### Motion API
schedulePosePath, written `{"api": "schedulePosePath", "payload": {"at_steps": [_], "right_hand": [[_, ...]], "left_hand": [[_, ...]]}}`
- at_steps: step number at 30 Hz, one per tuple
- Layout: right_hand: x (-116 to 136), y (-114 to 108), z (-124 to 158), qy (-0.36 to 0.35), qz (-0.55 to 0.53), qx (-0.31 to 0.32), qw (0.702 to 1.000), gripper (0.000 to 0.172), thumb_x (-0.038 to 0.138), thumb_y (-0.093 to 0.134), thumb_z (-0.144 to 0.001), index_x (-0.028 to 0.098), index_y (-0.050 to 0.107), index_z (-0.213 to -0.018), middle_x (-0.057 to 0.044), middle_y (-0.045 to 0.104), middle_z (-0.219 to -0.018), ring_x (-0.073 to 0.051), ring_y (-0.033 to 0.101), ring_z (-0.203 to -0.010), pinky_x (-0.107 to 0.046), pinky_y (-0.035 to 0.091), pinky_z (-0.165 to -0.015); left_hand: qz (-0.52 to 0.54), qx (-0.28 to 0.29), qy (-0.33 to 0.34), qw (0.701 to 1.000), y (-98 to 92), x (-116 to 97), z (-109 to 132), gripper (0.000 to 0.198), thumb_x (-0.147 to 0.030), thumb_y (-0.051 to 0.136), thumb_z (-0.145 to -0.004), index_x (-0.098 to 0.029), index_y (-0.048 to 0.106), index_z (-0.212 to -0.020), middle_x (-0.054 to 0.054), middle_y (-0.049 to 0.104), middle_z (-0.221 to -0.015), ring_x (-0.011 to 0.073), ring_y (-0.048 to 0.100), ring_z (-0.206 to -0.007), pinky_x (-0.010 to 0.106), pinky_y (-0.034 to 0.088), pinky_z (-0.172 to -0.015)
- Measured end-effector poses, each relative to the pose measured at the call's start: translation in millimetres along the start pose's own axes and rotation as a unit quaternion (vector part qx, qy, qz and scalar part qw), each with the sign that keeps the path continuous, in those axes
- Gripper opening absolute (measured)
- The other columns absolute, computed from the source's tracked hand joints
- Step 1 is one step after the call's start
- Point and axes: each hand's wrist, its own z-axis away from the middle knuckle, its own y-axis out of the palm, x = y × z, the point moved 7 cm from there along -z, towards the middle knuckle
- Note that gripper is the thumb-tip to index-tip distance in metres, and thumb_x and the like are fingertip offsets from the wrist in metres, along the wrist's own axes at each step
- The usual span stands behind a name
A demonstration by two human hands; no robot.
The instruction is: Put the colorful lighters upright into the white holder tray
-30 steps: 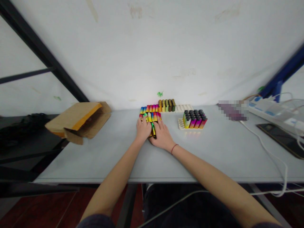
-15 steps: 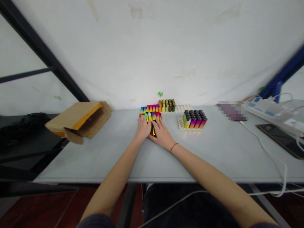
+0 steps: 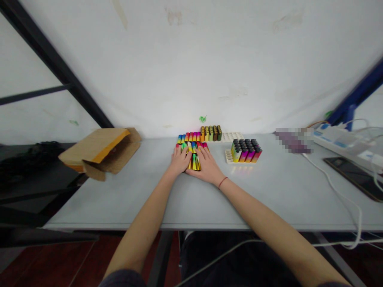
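A bunch of shiny rainbow-coloured lighters (image 3: 194, 161) lies flat on the table between my hands, with some standing out below the fingertips. My left hand (image 3: 180, 160) presses on the group's left side, and my right hand (image 3: 206, 167) covers its right side. Just behind, a row of similar rainbow lighters (image 3: 188, 138) lies side by side. Olive and brown lighters (image 3: 211, 133) stand beyond that row. To the right, a cream peg tray (image 3: 229, 156) holds upright pink-and-yellow lighters with black tops.
A second white peg tray (image 3: 231, 136) sits at the back. An open cardboard box (image 3: 101, 153) lies at the table's left. On the right are a pixelated object (image 3: 295, 140), a power strip (image 3: 338, 143), a dark phone (image 3: 353, 183) and a white cable (image 3: 335, 189). A white wall rises behind the table.
Both hands have slid slightly right and closer together, carrying the lighters beneath them. A few lighters now show between the hands. The view has shifted slightly.
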Motion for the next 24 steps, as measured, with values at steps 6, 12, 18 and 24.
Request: {"api": "schedulePosePath", "payload": {"at_steps": [6,12,18,24], "right_hand": [[-8,-9,-2,0.052,0.024,-0.042,0.997,0.085,0.061,0.063,-0.086,0.005,0.044,-0.148,-0.025,0.042,-0.156,-0.037,0.029,-0.15,-0.053,0.025,-0.123],[-24,-10,-6,0.125,0.073,-0.017,0.989,0.075,0.06,0.053,-0.093,0.004,0.047,-0.142,-0.028,0.054,-0.144,-0.04,0.046,-0.136,-0.057,0.029,-0.115],[-24,-4,-9,0.108,0.061,0.019,0.992,0.066,0.059,0.047,-0.097,0.008,0.05,-0.139,-0.025,0.054,-0.145,-0.037,0.045,-0.137,-0.056,0.03,-0.113],[-28,-12,-10,0.12,0.021,0.006,0.993,0.062,0.056,0.047,-0.098,0.009,0.05,-0.138,-0.024,0.058,-0.14,-0.036,0.05,-0.133,-0.052,0.036,-0.111]], "left_hand": [[-0.02,0.03,-0.001,0.999,1.5,-1,3,0.042,-0.041,0.047,-0.094,-0.022,0.062,-0.129,0.016,0.056,-0.146,0.0352,0.034,-0.148,0.059,0.018,-0.122],[-0.022,0.015,-0.131,0.991,-7.4,14,2,0.06,-0.048,0.043,-0.095,-0.013,0.052,-0.143,0.022,0.05,-0.149,0.0352,0.043,-0.143,0.054,0.034,-0.117],[-0.021,0.019,-0.142,0.989,-7.8,14,2,0.06,-0.046,0.044,-0.094,-0.011,0.054,-0.142,0.023,0.049,-0.148,0.0342,0.044,-0.142,0.049,0.033,-0.119],[0.06,-0.003,-0.162,0.985,-2.2,26,-2,0.059,-0.044,0.04,-0.096,-0.013,0.049,-0.144,0.021,0.044,-0.156,0.0368,0.029,-0.151,0.056,0.022,-0.122]]}}
